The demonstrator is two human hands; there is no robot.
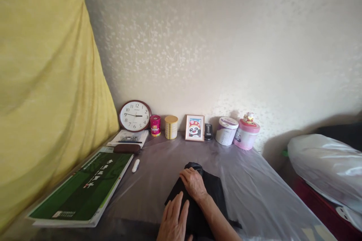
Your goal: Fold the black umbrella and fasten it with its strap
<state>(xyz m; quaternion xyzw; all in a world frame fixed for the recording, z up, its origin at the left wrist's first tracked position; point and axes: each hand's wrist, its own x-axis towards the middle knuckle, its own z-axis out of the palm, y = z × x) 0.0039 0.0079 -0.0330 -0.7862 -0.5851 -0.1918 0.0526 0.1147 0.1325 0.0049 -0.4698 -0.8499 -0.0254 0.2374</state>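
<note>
A piece of black cloth [213, 184] lies on the table in front of me, with a bunched, rounded fold at its far end and a thin strap-like strip at its lower right. My right hand [194, 183] rests across its far part, fingers bent and close together, gripping the cloth near the bunched fold. Closer to me, my left hand [173, 216] lies on the left part of the cloth with its fingers stretched out and slightly apart. My right forearm hides some of the cloth, and I cannot tell whether it is a bag or a garment.
On the left lie a green book [93, 184], a brown case [127, 148] and a small white object [135, 165]. Along the wall stand a clock [135, 115], a pink tin [155, 125], a yellow-lidded can [171, 128], a framed picture [195, 128] and two tubs [226, 131].
</note>
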